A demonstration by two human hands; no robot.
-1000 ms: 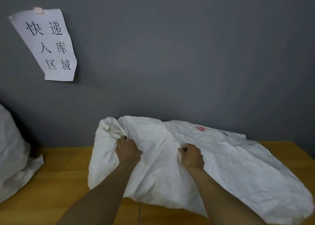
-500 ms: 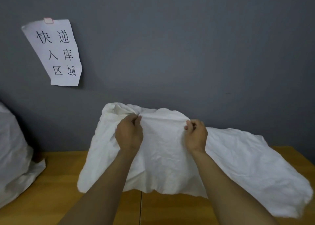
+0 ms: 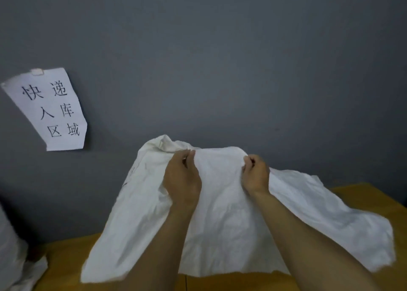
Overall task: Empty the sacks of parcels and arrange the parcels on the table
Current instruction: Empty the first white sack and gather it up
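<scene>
Whatever the white sack holds is hidden; a second sack is cut off at left. With arms outstretched, the left grip and right grip pinch the white sack's raised top fold, its lower edge on the bench.

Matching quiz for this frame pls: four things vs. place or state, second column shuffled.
1 big sack
2 paper sign
3 second sack
4 table

A stuck on the grey wall
B at the left edge of view
C gripped by left hand and right hand
D yellow wood, under the sacks

Pairs: 1-C, 2-A, 3-B, 4-D
</scene>
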